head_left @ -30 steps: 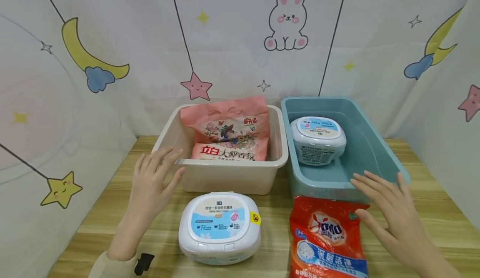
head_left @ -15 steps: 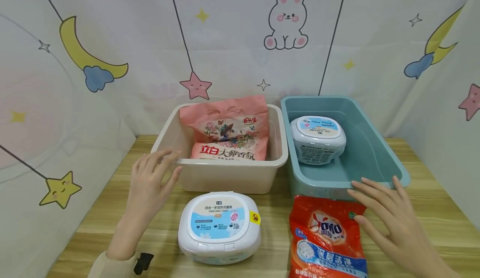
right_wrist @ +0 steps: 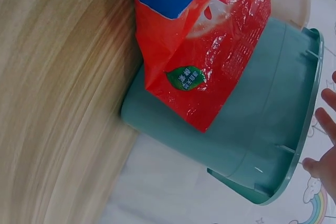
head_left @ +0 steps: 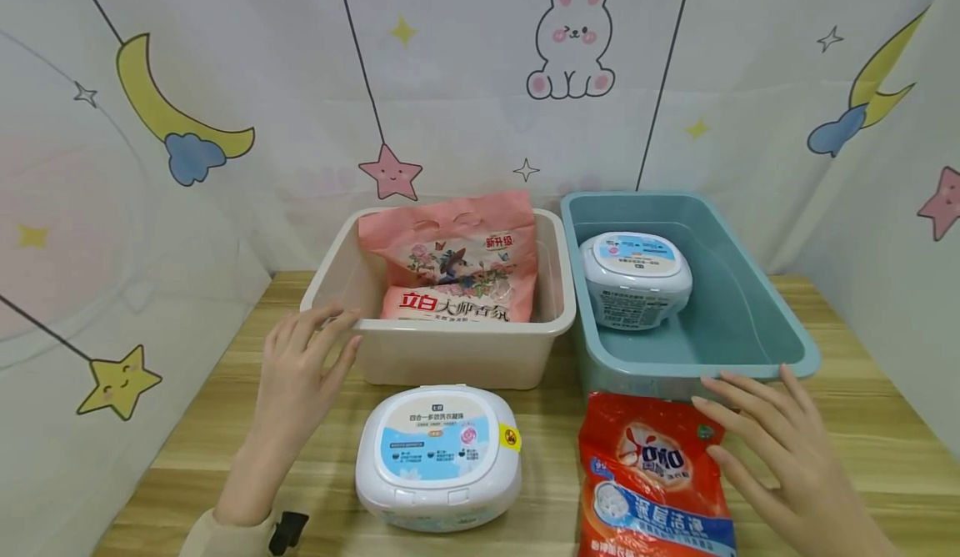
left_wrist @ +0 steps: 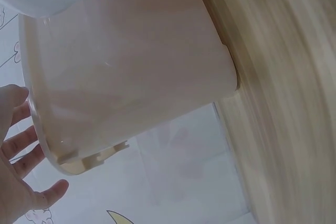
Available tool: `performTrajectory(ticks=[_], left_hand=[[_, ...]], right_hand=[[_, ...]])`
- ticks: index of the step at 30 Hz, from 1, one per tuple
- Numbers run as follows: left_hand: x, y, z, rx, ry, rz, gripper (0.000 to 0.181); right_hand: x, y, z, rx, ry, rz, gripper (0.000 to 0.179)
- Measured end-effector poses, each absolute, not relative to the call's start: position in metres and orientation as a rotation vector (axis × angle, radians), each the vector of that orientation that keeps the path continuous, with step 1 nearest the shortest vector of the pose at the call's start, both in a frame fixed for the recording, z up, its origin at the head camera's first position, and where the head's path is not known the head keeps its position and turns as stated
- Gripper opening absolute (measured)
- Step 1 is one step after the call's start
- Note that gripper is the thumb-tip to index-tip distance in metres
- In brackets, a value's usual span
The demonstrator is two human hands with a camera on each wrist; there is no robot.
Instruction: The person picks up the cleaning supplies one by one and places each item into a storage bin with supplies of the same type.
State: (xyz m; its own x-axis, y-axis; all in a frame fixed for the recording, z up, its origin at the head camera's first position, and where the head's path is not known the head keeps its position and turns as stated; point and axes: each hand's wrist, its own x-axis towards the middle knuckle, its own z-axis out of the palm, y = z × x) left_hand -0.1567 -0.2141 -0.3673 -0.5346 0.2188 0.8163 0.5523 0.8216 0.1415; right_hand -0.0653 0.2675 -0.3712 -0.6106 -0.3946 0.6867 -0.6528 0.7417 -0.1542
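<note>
In the head view my left hand (head_left: 296, 378) is at the near left corner of the cream bin (head_left: 457, 357), fingers loosely bent by its rim; the left wrist view shows those fingers (left_wrist: 26, 158) beside the rim, gripping nothing. A pink laundry powder bag (head_left: 457, 265) leans inside that bin. My right hand (head_left: 787, 449) is spread before the near rim of the teal bin (head_left: 750, 290), close to a red OMO laundry powder bag (head_left: 656, 474); whether it touches either is unclear. A white laundry pod box (head_left: 438, 457) sits in front of the cream bin.
Another white pod box (head_left: 637, 282) lies in the left part of the teal bin. Both bins stand side by side on a wood-grain table (head_left: 202, 424). A printed curtain (head_left: 465, 82) rises behind and at both sides.
My right hand has drawn back slightly toward me, away from over the teal bin's rim. My left hand has shifted only slightly. The bins, bags and boxes stay where they were.
</note>
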Motion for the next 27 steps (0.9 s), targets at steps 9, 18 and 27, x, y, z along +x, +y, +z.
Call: performTrajectory(ticks=[9, 18, 27], left_hand=[[-0.158, -0.215, -0.369, -0.555, -2.162, -0.484, 0.039], [-0.160, -0.214, -0.369, -0.540, -2.154, -0.493, 0.023], [-0.162, -0.211, -0.370, -0.527, -2.115, -0.509, 0.025]], right_hand=[[-0.062, 0.265, -0.373, 0.834, -2.214, 0.490, 0.054], [-0.058, 0.262, -0.377, 0.895, -2.177, 0.507, 0.050], [-0.055, 0.266, -0.384, 0.931, -2.204, 0.463, 0.053]])
